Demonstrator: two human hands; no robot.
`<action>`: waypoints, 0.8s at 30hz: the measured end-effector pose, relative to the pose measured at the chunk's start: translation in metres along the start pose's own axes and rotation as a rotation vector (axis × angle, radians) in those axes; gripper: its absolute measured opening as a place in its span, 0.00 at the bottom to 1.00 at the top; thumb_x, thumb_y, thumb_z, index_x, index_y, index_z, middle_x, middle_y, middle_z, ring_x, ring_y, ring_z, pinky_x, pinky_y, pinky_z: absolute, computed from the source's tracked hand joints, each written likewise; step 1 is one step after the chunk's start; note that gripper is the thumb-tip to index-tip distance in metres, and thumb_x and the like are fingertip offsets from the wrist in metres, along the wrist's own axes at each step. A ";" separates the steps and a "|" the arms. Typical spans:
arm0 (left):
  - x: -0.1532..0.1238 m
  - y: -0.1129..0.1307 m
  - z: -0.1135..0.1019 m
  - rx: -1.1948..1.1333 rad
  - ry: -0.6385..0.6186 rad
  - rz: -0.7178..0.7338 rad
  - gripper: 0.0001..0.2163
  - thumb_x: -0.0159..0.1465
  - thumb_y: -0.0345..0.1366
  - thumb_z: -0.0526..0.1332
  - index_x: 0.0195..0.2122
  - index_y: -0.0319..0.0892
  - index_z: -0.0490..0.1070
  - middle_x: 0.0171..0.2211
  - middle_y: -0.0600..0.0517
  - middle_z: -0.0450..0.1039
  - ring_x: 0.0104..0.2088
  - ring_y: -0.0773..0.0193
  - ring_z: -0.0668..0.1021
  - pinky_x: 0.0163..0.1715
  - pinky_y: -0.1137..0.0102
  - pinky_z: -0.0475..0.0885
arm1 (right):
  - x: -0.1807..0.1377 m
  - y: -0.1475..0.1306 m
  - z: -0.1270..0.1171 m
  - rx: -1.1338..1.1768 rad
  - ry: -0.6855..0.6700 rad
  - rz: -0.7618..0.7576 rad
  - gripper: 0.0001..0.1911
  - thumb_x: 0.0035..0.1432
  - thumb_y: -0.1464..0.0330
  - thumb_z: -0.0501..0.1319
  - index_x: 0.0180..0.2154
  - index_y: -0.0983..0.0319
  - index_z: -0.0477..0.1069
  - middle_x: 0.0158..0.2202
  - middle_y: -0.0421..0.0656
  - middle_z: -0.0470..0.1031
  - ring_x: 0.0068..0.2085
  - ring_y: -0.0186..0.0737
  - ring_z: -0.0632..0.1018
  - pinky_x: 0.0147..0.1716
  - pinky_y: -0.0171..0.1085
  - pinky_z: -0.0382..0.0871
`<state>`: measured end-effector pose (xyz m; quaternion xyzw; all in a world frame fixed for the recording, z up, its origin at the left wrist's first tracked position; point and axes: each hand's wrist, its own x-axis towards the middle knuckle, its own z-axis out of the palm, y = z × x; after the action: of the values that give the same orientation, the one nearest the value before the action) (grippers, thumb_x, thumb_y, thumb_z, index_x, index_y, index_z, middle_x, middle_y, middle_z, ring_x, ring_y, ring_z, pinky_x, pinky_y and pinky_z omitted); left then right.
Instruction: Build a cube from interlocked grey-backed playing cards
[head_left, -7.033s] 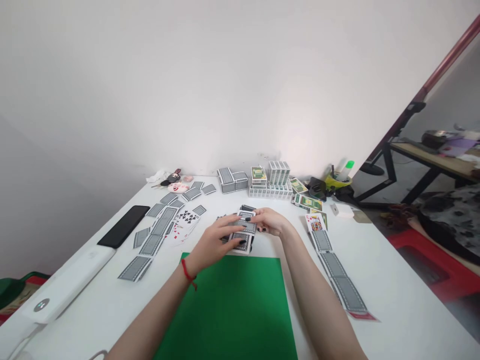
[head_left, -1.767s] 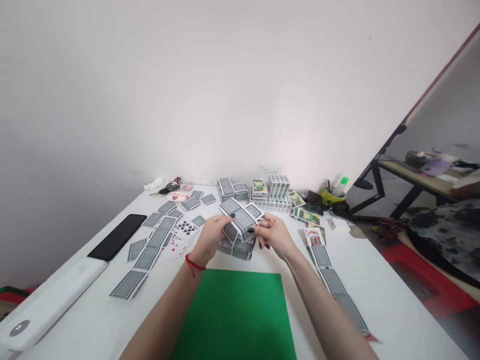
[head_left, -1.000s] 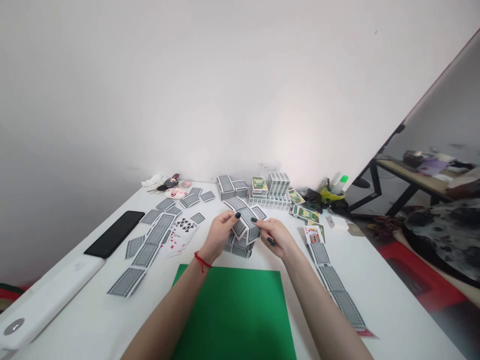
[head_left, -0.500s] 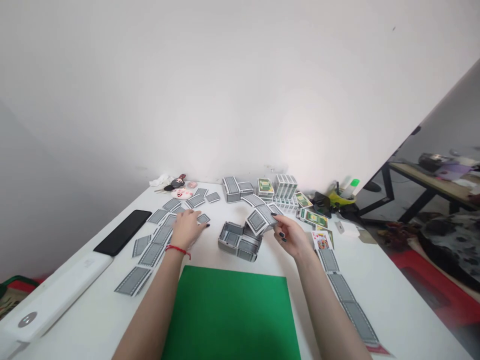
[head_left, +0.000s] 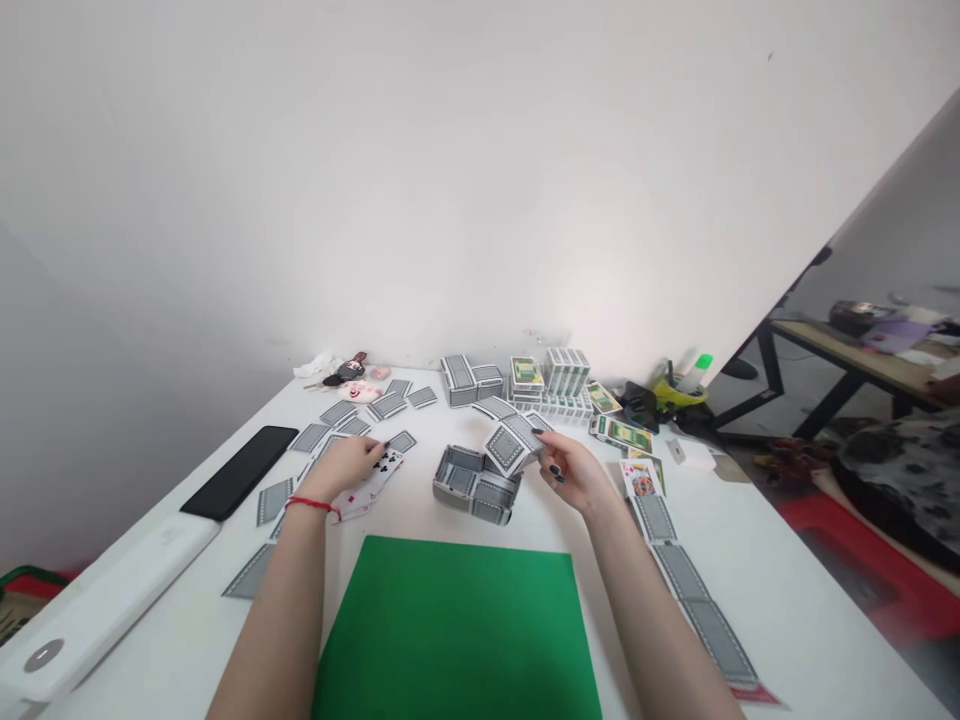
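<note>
- While a folded card piece (head_left: 505, 451) was held up in the right hand (head_left: 571, 472), an open-topped card box (head_left: 480, 492) was left standing on the white worktop (head_left: 414, 497), just beyond the green sheet (head_left: 457, 630).
- As far as could be judged, the card work was partly done: the box was formed, and cards were joined in the held piece; that piece was not yet set down, and loose face-down cards (head_left: 422, 398) were left unused.
- The box was laid with its long axis running left to right, its right end slightly nearer the person, its hollow side facing up.
- The held piece was pointed from far left to near right, with one bent section turned towards the person; it was seen over the box's far right part, though whether the two touched could not be told.
- By the right hand, the piece's edge was pinched between thumb and fingers.
- The left hand (head_left: 345, 467) was lowered over face-up cards (head_left: 375, 482), its fingers curled; whether any card was gripped could not be told.
- At the right, a card strip (head_left: 679, 572) was stretched lengthwise towards the near right.
</note>
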<state>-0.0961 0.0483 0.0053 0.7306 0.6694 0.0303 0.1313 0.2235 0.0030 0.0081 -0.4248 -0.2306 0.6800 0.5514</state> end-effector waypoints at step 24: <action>-0.032 0.102 -0.010 -1.941 -0.061 0.072 0.11 0.55 0.23 0.60 0.40 0.35 0.72 0.42 0.44 0.76 0.45 0.56 0.77 0.51 0.59 0.71 | -0.012 0.003 0.011 -0.243 -0.186 -0.166 0.17 0.41 0.63 0.69 0.15 0.63 0.63 0.08 0.33 0.60 0.11 0.24 0.57 0.12 0.29 0.47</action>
<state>-0.0025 0.0111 0.0433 0.3250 0.3266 0.5542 0.6932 0.2128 -0.0078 0.0156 -0.4030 -0.3953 0.6357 0.5265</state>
